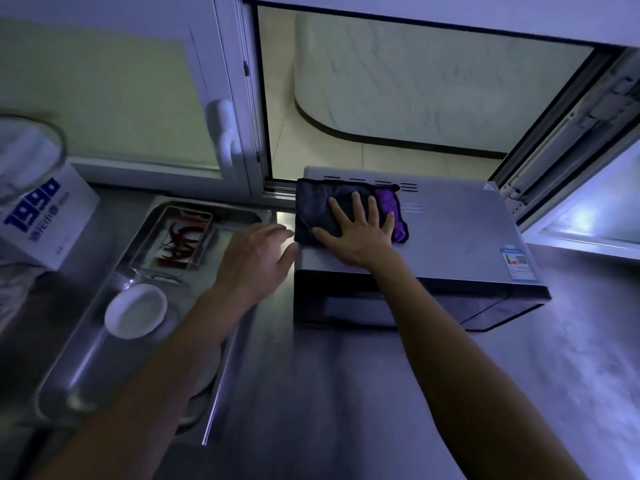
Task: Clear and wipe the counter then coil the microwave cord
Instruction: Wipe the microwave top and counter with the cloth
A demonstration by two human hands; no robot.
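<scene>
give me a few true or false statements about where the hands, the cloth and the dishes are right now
1. The right hand lies flat on the cloth on top of the microwave. True.
2. The left hand grips the cloth. False: it hovers with fingers spread beside the microwave's left edge, holding nothing.
3. The small white dish sits on the microwave. False: it rests in the metal tray, left of the microwave.
4. A rectangular metal container holding dried red chillies sits at the tray's far end. True.
5. The window behind the microwave is shut. False: its sash stands open.
</scene>
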